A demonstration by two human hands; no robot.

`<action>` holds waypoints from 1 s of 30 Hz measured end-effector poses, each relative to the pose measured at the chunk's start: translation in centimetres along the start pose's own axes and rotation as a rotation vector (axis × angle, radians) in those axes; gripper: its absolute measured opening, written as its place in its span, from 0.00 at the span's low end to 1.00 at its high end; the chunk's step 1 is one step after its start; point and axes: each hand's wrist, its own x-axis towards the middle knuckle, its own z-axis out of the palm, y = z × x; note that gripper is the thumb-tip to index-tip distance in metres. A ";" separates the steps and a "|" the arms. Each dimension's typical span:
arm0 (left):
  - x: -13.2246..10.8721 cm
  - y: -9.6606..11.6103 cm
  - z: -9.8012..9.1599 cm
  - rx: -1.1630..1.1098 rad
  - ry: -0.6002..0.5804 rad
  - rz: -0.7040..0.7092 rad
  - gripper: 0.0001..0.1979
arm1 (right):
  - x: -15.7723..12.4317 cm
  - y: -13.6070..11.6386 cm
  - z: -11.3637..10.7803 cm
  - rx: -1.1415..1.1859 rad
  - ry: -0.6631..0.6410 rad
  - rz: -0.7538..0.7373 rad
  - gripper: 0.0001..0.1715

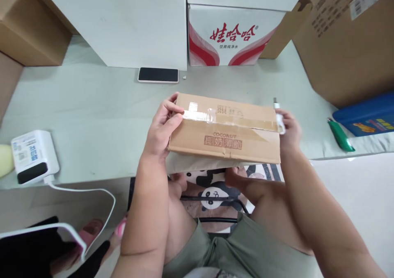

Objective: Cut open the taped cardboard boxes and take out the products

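Observation:
A brown cardboard box (227, 128) printed "COCONUT" lies at the table's front edge, with clear tape along its top seam. My left hand (163, 124) grips its left end, thumb on top and fingers around the far corner. At the right end is my right hand (289, 130), slightly blurred, with its fingers closed around a small white object (279, 120). A short grey tip points away from me on that object; its exact kind is unclear. Whether the right hand also touches the box is hard to tell.
Behind stand white cartons (147, 28), one a red-and-white carton (234, 36). A phone (158, 75) lies before them. A white device (33, 157) with a cable sits left. To the right are a green-handled item (341, 135), a blue package (366, 114) and a large cardboard box (347, 52).

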 end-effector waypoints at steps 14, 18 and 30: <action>-1.2 1.1 1.0 0.252 -0.166 0.113 0.23 | -9.8 -12.3 3.3 0.245 -0.488 -0.530 0.15; -1.5 0.6 1.5 0.260 -0.127 0.135 0.23 | -10.2 -11.4 3.6 0.029 -0.723 -0.631 0.15; -1.5 -0.2 2.1 0.191 -0.071 0.172 0.24 | -10.9 -11.8 3.7 -0.475 -0.780 -0.637 0.09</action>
